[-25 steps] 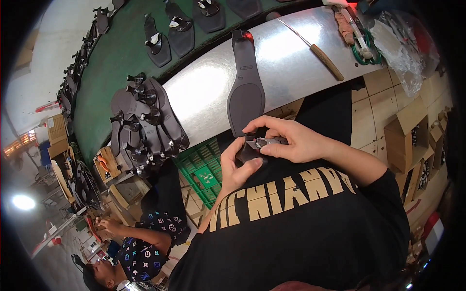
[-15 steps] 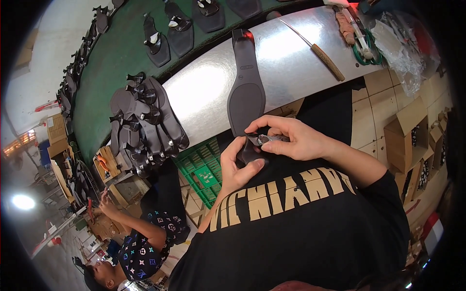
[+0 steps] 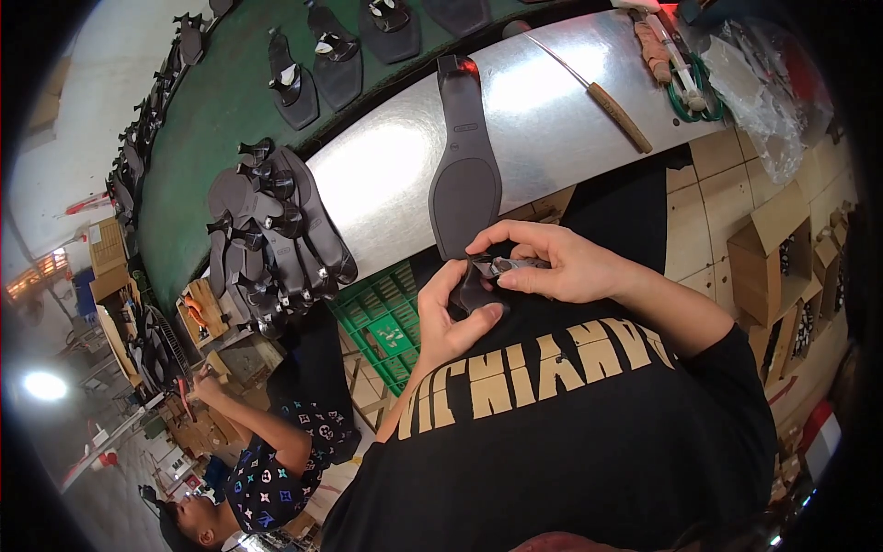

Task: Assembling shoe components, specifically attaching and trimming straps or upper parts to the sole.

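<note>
Close against my black shirt, both hands work on a dark, glossy shoe part (image 3: 475, 291). My left hand (image 3: 449, 317) is closed round its rounded lower side, thumb on top. From the right, my right hand (image 3: 543, 262) pinches a shiny grey-black upper end between thumb and fingers. Fingers cover much of it, so I cannot tell whether it is one piece or two. Just beyond my fingertips a dark shoe sole (image 3: 465, 189) lies lengthwise on the metal tabletop (image 3: 377, 175); its near end reaches past the table edge.
Heeled sandals (image 3: 276, 230) are piled at the left; more sandals (image 3: 338, 69) line the green surface (image 3: 207, 101). A wooden-handled awl (image 3: 618, 117) lies right of the sole. Below are a green crate (image 3: 379, 331) and a cardboard box (image 3: 773, 248). Another person (image 3: 276, 460) works at lower left.
The shoe part has turned slightly between my fingers, while both hands stay in nearly the same place. The other person's hands have shifted a little.
</note>
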A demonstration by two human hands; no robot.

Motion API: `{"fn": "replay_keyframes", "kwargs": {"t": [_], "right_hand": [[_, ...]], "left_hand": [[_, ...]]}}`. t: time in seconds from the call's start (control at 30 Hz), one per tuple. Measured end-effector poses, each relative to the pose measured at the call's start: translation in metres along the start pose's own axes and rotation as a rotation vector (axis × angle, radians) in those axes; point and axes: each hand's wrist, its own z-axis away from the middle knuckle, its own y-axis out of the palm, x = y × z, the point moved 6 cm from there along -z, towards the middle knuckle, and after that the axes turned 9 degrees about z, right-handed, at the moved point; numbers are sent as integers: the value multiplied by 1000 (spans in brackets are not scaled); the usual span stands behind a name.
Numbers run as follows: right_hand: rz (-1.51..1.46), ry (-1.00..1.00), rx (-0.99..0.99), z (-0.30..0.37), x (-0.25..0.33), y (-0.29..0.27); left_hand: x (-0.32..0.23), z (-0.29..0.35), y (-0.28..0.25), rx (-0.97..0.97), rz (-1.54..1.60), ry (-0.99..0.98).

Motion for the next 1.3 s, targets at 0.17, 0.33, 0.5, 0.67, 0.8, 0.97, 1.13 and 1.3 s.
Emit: {"fn": "replay_keyframes", "kwargs": {"t": [0.17,0.33,0.5,0.67,0.8,0.97,1.13,1.3], "right_hand": [[-12,-5,-13,1,-5,4],[-5,-87,-141,1,-13,6],[67,-188,-248,-1,-19,8],[490,-146,-259,0,-7,8],[792,-337,-422,3,-4,13],[1170,-388,-465,5,3,14],[1169,-437,-603,2,25,-20],[1359,-368,-1117,10,67,-126]], "left_hand": [[-2,0,-1,6,-111,89],[-1,0,-1,-6,-149,166],[3,0,0,-30,-46,86],[9,3,-4,-37,18,15],[8,4,-5,-55,-13,5],[11,0,-5,-101,-155,-23],[14,1,-7,-112,-127,-108],[12,3,-16,-96,124,-145]]}}
